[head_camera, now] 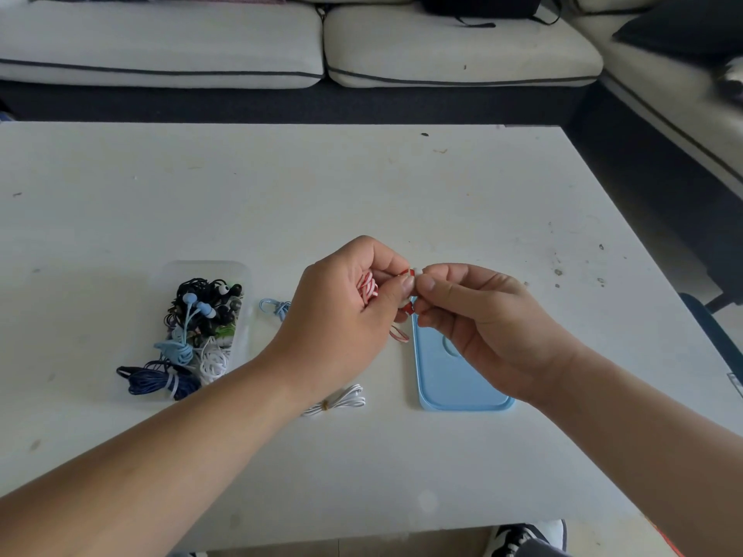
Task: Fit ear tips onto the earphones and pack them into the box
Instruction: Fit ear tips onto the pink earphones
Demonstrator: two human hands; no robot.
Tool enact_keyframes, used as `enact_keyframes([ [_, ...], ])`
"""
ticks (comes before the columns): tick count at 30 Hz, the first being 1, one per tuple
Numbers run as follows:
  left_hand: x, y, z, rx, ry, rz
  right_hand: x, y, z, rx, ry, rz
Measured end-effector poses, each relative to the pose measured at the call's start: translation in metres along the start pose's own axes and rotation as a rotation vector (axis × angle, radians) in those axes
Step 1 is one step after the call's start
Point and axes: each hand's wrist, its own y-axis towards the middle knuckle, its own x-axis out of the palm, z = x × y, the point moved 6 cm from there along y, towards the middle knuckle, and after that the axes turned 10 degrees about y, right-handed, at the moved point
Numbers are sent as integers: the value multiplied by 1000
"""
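My left hand point(345, 311) grips a coiled red-and-white earphone cable point(368, 292) above the middle of the white table point(281, 195). My right hand point(474, 315) pinches a small white ear tip point(417, 272) against the red earbud held between both hands. A loop of the red cable point(399, 334) hangs below. The clear plastic box point(203, 327) at the left holds several coiled earphones in black, blue and white. Its light blue lid point(454, 379) lies flat on the table under my right hand.
A coiled white earphone point(337, 400) lies near my left wrist, and a light blue cable point(275, 307) sits beside the box. A grey sofa point(281, 42) runs along the far side of the table. A shoe point(522, 538) shows below the near edge.
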Motion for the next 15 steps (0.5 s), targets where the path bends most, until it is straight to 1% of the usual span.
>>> enact_keyframes([
  [5, -3, 0, 0, 52, 74, 44, 2, 0, 1, -23, 44, 38],
  [8, -4, 1, -1, 60, 99, 56, 3, -1, -2, -57, 15, 59],
  [13, -5, 3, -3, 6, 42, 20, 0, -3, -8, -99, -120, 110],
  [15, -5, 5, -3, -28, -8, -5, -1, -3, -11, -63, -88, 104],
])
